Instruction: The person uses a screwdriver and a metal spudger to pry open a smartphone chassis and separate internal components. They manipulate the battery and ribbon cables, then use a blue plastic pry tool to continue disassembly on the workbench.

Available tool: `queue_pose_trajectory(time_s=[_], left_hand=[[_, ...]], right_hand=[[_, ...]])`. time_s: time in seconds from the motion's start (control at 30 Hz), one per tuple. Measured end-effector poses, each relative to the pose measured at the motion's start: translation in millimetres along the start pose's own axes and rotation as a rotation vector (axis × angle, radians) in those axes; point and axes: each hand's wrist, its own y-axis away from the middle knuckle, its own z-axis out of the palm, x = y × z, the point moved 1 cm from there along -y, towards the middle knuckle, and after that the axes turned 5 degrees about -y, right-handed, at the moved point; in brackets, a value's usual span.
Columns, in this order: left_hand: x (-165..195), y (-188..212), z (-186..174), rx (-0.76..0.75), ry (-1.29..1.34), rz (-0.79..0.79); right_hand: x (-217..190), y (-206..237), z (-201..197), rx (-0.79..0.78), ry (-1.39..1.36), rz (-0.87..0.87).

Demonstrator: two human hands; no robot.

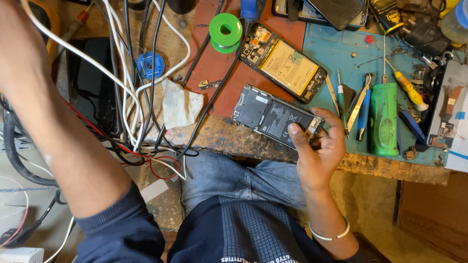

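Head view, item one: opened phone [277,116], back cover off, lying at the front edge of the worn wooden surface [229,139]. Dark inner frame, black battery filling most of the body, a grey shield plate at its left end, small gold-coloured parts at its right end. It sits tilted, left end farther from the person than the right.

Right hand [319,153]: fingers curled about the phone's right end, thumb [295,134] pressed on the battery's lower corner, fingertips closing over the gold-coloured end; the phone is pinched between them.

Left hand: raised out of frame at upper left; only the forearm [58,131] and dark blue sleeve show, so its grip cannot be told. White and black cables [129,83] hang across beside the arm.

Item two: second opened phone [282,63] with a yellow battery, just beyond the first, apart from it, on the red mat [219,73].

Sundries: green solder spool [225,31], crumpled white paper scrap [180,104], blue mat [341,53] bearing tweezers [360,104], a blue-handled tool [363,119], a green cylindrical tool [384,119] and a yellow-handled screwdriver [410,91]. Silver bangle [331,236] on the right wrist.
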Motion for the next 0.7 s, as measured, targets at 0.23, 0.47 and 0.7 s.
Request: queue_pose_trajectory(time_s=[0.23, 0.47, 0.7], left_hand=[[187.2, 80.1, -49.1, 0.242, 0.181, 0.073], [264.7, 81.2, -17.0, -0.314, 0.327, 0.096], [287.5, 91.2, 4.3, -0.394, 0.33, 0.039]], right_hand=[[-5.0, -2.7, 2.1, -0.015, -0.053, 0.044], [-4.2, -9.8, 6.0, -0.022, 0.043, 0.115], [-18.2, -13.1, 7.3, -0.254, 0.13, 0.174]])
